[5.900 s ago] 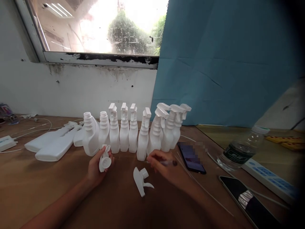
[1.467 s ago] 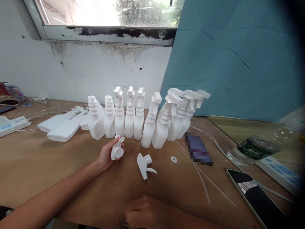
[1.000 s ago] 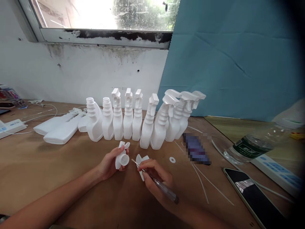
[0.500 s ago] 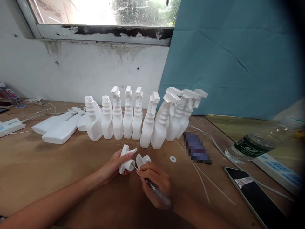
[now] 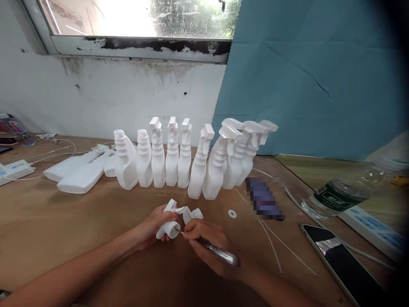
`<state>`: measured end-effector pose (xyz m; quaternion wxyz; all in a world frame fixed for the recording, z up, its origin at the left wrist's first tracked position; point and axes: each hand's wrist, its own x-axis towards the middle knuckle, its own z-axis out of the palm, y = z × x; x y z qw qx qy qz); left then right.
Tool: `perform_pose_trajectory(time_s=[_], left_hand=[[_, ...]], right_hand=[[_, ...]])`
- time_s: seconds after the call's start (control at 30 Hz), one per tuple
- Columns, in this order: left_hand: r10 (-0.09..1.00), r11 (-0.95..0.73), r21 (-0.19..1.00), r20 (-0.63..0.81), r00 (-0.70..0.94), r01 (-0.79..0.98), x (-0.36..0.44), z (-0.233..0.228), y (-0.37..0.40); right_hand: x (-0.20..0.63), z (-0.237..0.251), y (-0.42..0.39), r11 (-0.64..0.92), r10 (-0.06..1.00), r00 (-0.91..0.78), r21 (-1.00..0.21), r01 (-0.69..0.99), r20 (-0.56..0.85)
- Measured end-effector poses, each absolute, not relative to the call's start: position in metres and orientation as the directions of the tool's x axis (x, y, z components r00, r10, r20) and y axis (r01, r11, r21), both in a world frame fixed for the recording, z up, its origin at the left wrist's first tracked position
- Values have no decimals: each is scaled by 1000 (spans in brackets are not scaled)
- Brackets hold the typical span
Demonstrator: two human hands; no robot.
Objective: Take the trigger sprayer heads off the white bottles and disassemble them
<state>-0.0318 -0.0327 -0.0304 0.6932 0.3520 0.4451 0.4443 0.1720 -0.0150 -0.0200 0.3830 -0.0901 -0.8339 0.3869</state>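
My left hand (image 5: 150, 226) grips a white trigger spray head (image 5: 168, 224) with its round screw collar turned toward my right hand. My right hand (image 5: 209, 247) holds a clear pen-like tool (image 5: 214, 249), its thin tip poked at the collar's opening. A second spray head (image 5: 191, 214) lies on the wooden table (image 5: 79, 230) just behind my right fingers. A row of white spray bottles (image 5: 194, 162) stands behind; the two leftmost (image 5: 132, 160) have no heads. A small white washer (image 5: 232, 213) lies to the right.
Capless white bottles (image 5: 76, 177) lie flat at the left. A dark phone (image 5: 263, 198), thin white tubes (image 5: 271, 245), another phone (image 5: 343, 262), a lying water bottle (image 5: 338, 194) and a power strip (image 5: 370, 234) fill the right side. A second power strip (image 5: 12, 168) sits far left.
My right hand came back up from the near table edge holding the pen-like tool. Both hands closed together, and the tool's tip now sits at the spray head's collar.
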Motion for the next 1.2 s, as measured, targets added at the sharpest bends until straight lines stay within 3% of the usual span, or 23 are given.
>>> perform_pose_trajectory(time_s=[0.13, 0.23, 0.33, 0.47, 0.63, 0.73, 0.97, 1.03, 1.2], left_hand=[[903, 414, 833, -328, 277, -367, -33, -30, -33], [897, 430, 791, -317, 309, -436, -34, -31, -32], [885, 455, 750, -322, 336, -481, -34, -30, -32], [850, 519, 687, -346, 398, -510, -34, -29, -32], [812, 579, 606, -368, 453, -545, -33, -30, -34], [788, 614, 580, -408, 461, -536, -32, -29, -36], [842, 538, 657, -389, 373, -529, -31, -28, -35], [859, 508, 694, -366, 358, -509, -30, -28, -35], [882, 455, 765, -316, 349, -456, -27, -29, -38]], right_hand=[[172, -22, -15, 547, 523, -700, -822, -162, 486], [170, -22, -16, 592, 491, -707, -790, -158, 510], [164, -24, -17, 754, 423, -657, -645, -128, 625], [160, -27, -14, 949, 230, -584, -313, -43, 778], [165, -19, -10, 992, 107, -640, -123, 19, 761], [166, -18, -11, 993, 97, -636, -118, 10, 765], [162, -25, -22, 927, 224, -557, -352, -133, 800], [163, -24, -21, 946, 196, -571, -308, -106, 797], [164, -23, -13, 999, 54, -603, -44, 30, 796]])
